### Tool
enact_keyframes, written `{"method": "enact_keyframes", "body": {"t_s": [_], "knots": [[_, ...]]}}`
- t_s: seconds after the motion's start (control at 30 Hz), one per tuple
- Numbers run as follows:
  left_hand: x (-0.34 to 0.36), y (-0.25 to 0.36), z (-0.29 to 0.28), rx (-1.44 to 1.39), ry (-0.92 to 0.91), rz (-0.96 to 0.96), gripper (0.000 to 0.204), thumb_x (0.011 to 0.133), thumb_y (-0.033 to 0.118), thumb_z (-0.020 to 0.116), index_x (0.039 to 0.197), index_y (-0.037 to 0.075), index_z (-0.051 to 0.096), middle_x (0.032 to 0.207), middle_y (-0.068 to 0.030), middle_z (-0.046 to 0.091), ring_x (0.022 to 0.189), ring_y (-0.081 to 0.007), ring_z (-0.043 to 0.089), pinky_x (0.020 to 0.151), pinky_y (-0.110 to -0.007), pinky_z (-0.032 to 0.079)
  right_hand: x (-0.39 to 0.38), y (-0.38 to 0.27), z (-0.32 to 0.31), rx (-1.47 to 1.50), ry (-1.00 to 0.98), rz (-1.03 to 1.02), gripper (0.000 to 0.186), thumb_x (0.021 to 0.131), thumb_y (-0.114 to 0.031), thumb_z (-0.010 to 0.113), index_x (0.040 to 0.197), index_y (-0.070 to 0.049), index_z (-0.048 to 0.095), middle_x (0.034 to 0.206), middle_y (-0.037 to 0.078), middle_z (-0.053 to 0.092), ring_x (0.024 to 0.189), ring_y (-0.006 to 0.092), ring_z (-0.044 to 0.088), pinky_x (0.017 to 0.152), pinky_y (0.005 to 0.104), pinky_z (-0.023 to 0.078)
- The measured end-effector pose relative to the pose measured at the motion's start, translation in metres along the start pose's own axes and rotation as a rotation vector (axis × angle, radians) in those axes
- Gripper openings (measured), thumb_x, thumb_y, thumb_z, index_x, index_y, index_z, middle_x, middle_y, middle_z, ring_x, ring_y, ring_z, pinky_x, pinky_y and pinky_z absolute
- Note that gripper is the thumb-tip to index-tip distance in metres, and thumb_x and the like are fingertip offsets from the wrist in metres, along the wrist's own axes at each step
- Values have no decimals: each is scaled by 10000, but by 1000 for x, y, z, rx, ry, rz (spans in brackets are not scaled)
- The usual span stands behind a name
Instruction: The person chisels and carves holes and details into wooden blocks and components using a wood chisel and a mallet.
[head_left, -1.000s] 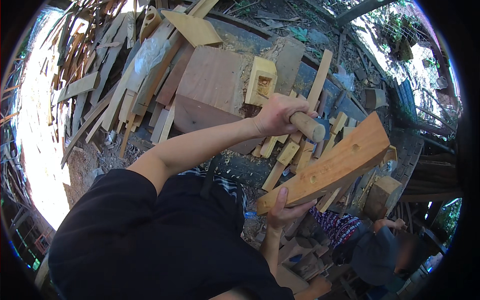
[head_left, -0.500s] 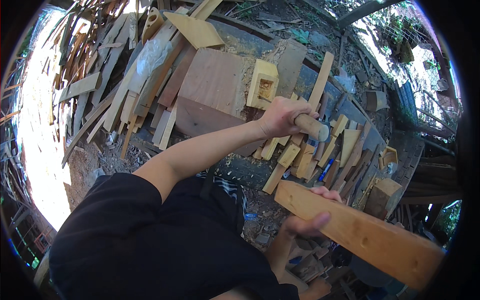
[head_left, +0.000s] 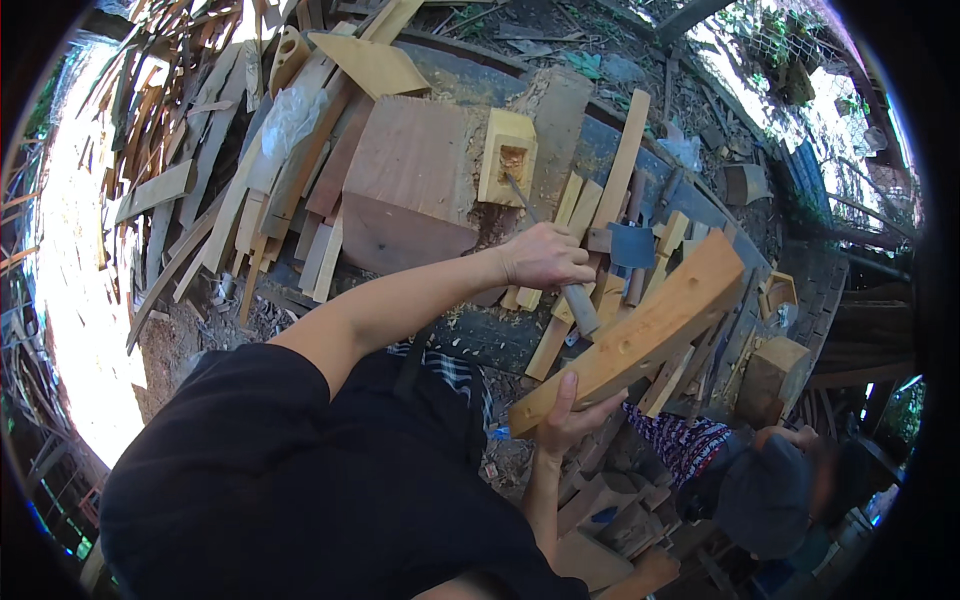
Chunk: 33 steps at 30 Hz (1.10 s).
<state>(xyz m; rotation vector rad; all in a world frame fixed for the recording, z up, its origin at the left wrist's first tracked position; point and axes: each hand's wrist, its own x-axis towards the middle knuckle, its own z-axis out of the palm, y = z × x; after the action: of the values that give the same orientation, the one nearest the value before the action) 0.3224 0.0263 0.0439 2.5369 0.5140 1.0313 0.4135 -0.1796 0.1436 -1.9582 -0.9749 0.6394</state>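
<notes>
My left hand [head_left: 545, 257] is closed around a chisel [head_left: 580, 310], whose round wooden handle slants down to the right. Its thin blade reaches up into a squarish recess in a small pale wooden block [head_left: 497, 180]. That block rests against a large brown wooden block [head_left: 405, 165], with chips and sawdust around it. In my right hand [head_left: 575, 418] is a long, thick wooden bar [head_left: 635, 325], gripped near its lower end. The bar tilts up to the right, over the bench, apart from the chisel handle.
Offcuts and strips lie on the bench right of the chisel, along with a flat metal blade [head_left: 632, 246]. Boards with a clear plastic bag [head_left: 292, 120] on them are piled at the left. Another person in a dark cap [head_left: 765, 490] is at lower right.
The wooden bar has swung up and to the left, from pointing down-right to pointing up-right. The chisel handle has tilted, and its blade now shows. Another person has come into view.
</notes>
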Motion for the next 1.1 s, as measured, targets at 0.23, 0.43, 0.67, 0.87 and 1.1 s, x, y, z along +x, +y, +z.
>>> {"method": "enact_keyframes", "body": {"t_s": [0.23, 0.43, 0.67, 0.87, 1.1], "knots": [[35, 7, -43, -150, 474, -128, 249, 719, 153, 788, 675, 101, 549, 579, -50, 475, 512, -235, 510, 478, -344, 375, 7, -3, 1, 110, 266, 78, 742, 878, -220, 619, 1401, 112, 209, 1270, 241, 437, 1139, 300, 501, 954, 404, 421], [44, -1, -50, -218, 606, -239, 286, 760, 95, 776, 658, 80, 509, 567, -65, 485, 500, -251, 513, 463, -337, 377, 10, -4, -1, 97, 203, -19, 739, 875, -211, 621, 1395, 114, 208, 1237, 246, 452, 1113, 294, 519, 941, 395, 439], [33, 2, -47, -270, 564, -317, 300, 779, 107, 771, 675, 74, 491, 573, -73, 493, 501, -252, 517, 469, -340, 386, 12, -10, -2, 89, 142, -116, 797, 875, -173, 609, 1433, 107, 114, 1277, 263, 436, 1126, 313, 521, 930, 387, 462], [34, 2, -49, -241, 590, -362, 289, 793, 119, 766, 678, 75, 504, 570, -74, 483, 487, -250, 500, 461, -336, 386, 31, -38, -8, 138, 172, -311, 724, 848, -198, 590, 1384, 82, 192, 1090, 212, 500, 978, 264, 546, 849, 364, 474], [42, -3, -47, -212, 581, -392, 269, 786, 158, 774, 682, 82, 538, 586, -84, 524, 500, -256, 528, 465, -324, 408, 54, -99, -15, 761, 383, -445, 608, 819, -305, 575, 1229, 83, 347, 987, 160, 493, 742, 249, 529, 682, 336, 462]]}}
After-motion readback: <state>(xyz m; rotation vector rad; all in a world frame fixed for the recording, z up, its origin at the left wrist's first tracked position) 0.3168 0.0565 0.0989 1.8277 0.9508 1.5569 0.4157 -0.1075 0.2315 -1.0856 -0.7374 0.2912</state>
